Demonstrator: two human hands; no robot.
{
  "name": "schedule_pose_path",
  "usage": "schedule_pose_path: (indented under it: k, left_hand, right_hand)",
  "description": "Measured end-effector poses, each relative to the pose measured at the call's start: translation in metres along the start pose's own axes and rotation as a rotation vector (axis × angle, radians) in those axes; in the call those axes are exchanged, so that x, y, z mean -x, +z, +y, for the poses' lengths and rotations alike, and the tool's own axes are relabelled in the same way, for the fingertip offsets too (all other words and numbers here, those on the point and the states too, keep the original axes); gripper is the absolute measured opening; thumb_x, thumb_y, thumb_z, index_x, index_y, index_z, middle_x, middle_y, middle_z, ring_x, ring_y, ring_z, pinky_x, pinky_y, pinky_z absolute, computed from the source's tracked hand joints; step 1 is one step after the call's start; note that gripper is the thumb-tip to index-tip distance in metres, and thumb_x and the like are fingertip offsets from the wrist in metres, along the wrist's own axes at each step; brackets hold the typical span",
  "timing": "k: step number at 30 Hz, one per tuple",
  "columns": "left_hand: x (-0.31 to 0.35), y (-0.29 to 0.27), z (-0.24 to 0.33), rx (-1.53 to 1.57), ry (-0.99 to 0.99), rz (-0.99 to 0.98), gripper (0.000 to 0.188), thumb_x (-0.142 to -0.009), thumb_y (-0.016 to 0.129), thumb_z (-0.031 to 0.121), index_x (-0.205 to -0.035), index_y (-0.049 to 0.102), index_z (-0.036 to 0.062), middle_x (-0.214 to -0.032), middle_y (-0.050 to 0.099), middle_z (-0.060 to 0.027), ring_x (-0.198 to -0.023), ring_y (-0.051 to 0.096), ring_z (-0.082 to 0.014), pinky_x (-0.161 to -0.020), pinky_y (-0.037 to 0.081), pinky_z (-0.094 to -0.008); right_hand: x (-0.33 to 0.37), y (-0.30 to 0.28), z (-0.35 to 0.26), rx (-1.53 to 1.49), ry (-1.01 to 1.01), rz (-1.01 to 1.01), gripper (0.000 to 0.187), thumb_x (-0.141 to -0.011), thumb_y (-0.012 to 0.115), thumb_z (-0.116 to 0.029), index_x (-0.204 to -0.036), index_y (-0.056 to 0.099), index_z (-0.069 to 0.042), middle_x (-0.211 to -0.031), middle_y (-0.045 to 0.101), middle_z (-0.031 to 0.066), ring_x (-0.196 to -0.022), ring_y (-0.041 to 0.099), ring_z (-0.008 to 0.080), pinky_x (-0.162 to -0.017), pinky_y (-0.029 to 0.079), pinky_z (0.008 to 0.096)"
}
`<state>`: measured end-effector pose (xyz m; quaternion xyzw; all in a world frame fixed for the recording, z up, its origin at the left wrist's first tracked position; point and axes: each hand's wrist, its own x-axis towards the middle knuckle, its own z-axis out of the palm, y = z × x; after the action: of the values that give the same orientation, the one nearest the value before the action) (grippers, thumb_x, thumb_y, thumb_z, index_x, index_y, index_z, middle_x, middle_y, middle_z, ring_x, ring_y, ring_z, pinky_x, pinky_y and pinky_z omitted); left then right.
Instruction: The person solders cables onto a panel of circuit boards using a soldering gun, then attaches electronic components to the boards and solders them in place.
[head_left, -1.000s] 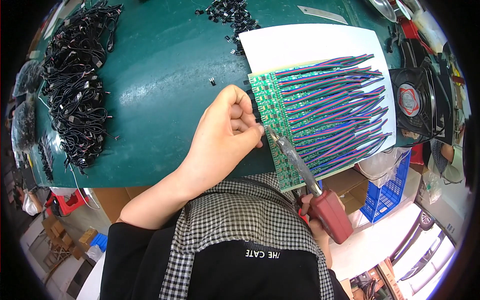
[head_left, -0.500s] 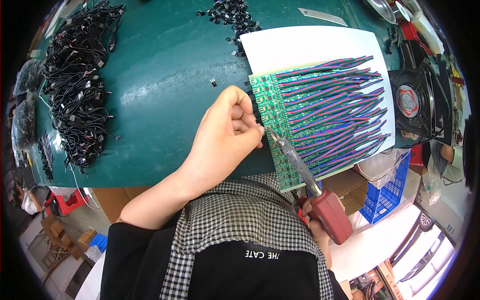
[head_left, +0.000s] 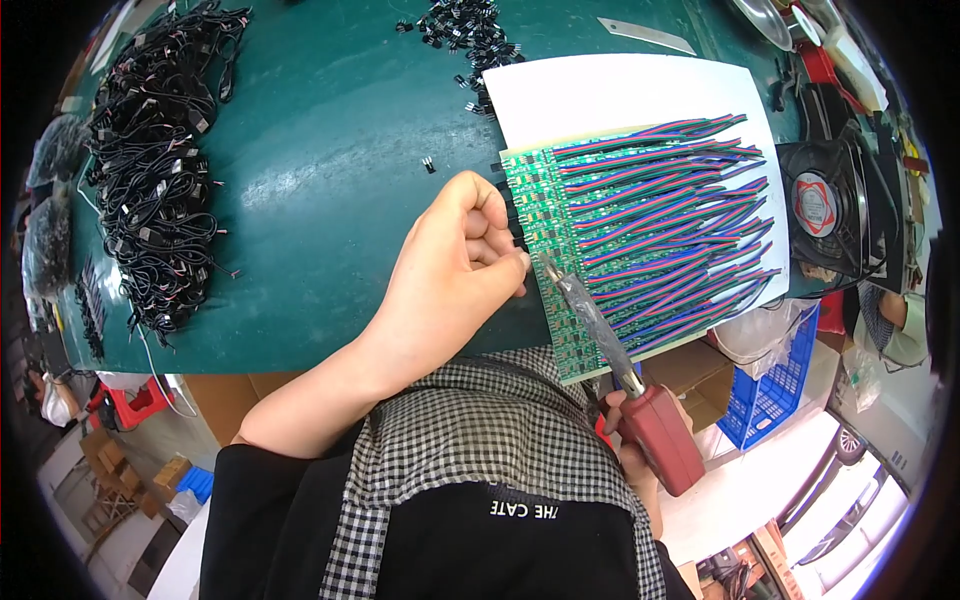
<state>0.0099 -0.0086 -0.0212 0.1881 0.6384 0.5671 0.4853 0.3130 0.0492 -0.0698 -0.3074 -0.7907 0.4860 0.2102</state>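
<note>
My left hand (head_left: 445,265) is closed in a pinch at the left edge of a green circuit board panel (head_left: 545,215). Whatever lies between its thumb and fingertips is mostly hidden, though small black connectors (head_left: 508,190) line that edge just above. From the lower right, my right hand (head_left: 632,455) grips a dark red soldering gun (head_left: 665,440), whose body covers most of the fingers. The gun's tip points at the panel's connector edge, very close to my left thumb. Rows of multicoloured ribbon wires (head_left: 670,210) run rightward from the panel.
White paper (head_left: 620,90) lies under the panel on the green table (head_left: 310,200). Black connectors (head_left: 465,35) are heaped at the back; one loose connector (head_left: 429,164) sits nearer. Bundled black cables (head_left: 155,190) fill the left. A fan (head_left: 818,205) stands right, a steel blade (head_left: 648,36) behind.
The soldering gun has shifted slightly: its body sits a touch lower and its tip a little further right. My left hand keeps its place and its pinch.
</note>
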Motion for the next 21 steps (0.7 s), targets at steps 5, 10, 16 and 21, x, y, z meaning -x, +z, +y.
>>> schedule_pose_path:
  k: [5,10,16,21]
  left_hand:
    - [-0.001,0.001,0.001,0.009,-0.011,0.002,0.023,-0.079,0.055,-0.005,-0.088,0.038,0.0063,-0.079,0.053,-0.0026,-0.066,0.059,-0.0112,-0.06,0.048,-0.0229]
    - [0.0,0.001,0.001,0.016,-0.007,0.007,0.023,-0.078,0.055,-0.006,-0.087,0.038,0.0061,-0.078,0.052,-0.0023,-0.066,0.059,-0.0108,-0.06,0.048,-0.0227]
    - [-0.001,0.001,0.0,0.007,-0.004,0.002,0.023,-0.079,0.055,-0.006,-0.086,0.037,0.0062,-0.078,0.052,-0.0023,-0.067,0.059,-0.0101,-0.06,0.048,-0.0224]
    - [-0.002,0.001,0.0,0.016,0.007,-0.019,0.022,-0.079,0.055,-0.005,-0.087,0.037,0.0066,-0.078,0.052,-0.0022,-0.066,0.058,-0.0099,-0.06,0.048,-0.0225]
  right_hand:
    - [-0.027,0.008,-0.023,0.32,-0.164,0.089,0.02,-0.06,0.074,-0.019,-0.073,0.066,-0.005,-0.076,0.064,0.0018,-0.055,0.056,0.016,-0.05,0.041,0.0274]
    - [0.0,0.01,-0.008,-0.122,0.104,0.124,0.06,-0.069,0.072,-0.049,-0.103,0.061,0.0,-0.077,0.064,0.0079,-0.066,0.064,0.0233,-0.062,0.051,0.0303]
    - [-0.028,0.018,-0.037,-0.141,0.102,0.154,0.04,-0.079,0.063,-0.046,-0.08,0.069,-0.006,-0.064,0.06,-0.0003,-0.053,0.057,0.0165,-0.047,0.042,0.0279]
    - [-0.004,0.01,-0.011,-0.065,0.122,0.073,0.051,-0.071,0.07,-0.047,-0.097,0.063,-0.003,-0.071,0.063,0.0032,-0.061,0.061,0.0206,-0.056,0.047,0.0285]
